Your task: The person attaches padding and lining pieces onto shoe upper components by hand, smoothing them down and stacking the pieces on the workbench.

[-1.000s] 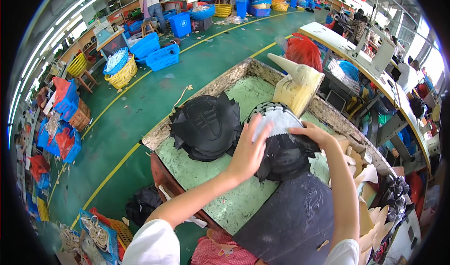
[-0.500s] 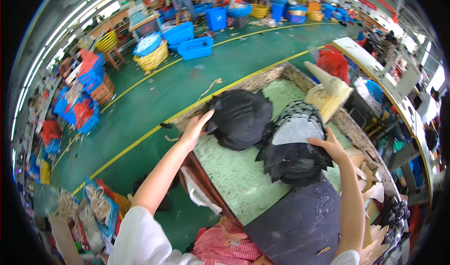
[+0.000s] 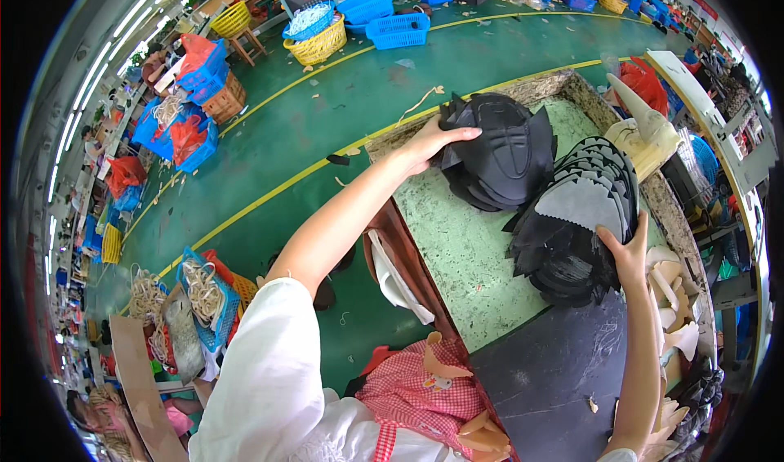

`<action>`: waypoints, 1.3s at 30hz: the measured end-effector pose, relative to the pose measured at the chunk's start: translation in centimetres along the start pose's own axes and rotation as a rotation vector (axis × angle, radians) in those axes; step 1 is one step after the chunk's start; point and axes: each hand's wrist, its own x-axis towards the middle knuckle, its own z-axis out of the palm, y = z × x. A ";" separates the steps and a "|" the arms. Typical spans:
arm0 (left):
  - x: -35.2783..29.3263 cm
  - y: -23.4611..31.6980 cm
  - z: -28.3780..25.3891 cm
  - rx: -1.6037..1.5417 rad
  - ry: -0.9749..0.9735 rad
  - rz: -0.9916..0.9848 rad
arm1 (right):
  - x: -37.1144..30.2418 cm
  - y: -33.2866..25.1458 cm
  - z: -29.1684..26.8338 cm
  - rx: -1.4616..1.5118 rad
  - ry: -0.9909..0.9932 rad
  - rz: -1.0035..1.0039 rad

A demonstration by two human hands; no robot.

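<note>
My left hand [image 3: 430, 144] is closed round the left edge of a stack of black cut shoe-upper pieces [image 3: 500, 147], its thumb lying on top. Right of it sits another stack of black pieces with grey zigzag-edged ones on top [image 3: 584, 200], fanned out like scales. My right hand [image 3: 626, 248] grips the near right side of that stack, thumb on its upper face and fingers at the outer edge, partly hidden. Both stacks rest on a pale green worktable [image 3: 457, 258]. A dark flat sheet [image 3: 555, 364] covers the table's near part.
A cream shoe last [image 3: 645, 139] lies at the table's far right corner. Tan scraps [image 3: 674, 307] line the right rim. A red checked apron [image 3: 420, 388] covers my lap. Left on the floor stands a blue basket of cords [image 3: 208, 299]; farther off are blue bins [image 3: 398, 31].
My view has tilted and turned, so the table sits farther right and higher. My left thumb now reaches over the top of the black stack. My right hand stays on its stack.
</note>
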 end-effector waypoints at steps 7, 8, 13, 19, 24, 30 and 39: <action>-5.2 -3.6 -0.1 -0.412 0.145 0.198 | -2.2 -0.4 -0.6 0.092 0.101 0.006; -7.4 -4.1 -1.8 -0.411 0.226 0.126 | -2.1 -0.6 -0.3 0.094 0.105 0.002; -19.7 -4.2 -7.3 -0.716 0.299 0.218 | 2.5 -3.0 4.4 0.212 0.104 0.082; -25.6 -4.7 -10.6 -0.126 0.788 0.323 | 12.0 -0.7 12.2 0.294 0.105 0.359; -25.4 -4.3 -9.4 -0.441 0.506 0.378 | 13.0 -2.6 13.4 -0.209 0.255 0.459; -17.7 -5.4 -3.2 -0.746 -0.128 0.210 | 0.9 1.6 -2.0 -0.724 0.074 0.059; -7.8 -3.7 14.2 -0.674 -0.317 -0.153 | -5.6 7.4 -11.9 -1.017 -0.035 0.124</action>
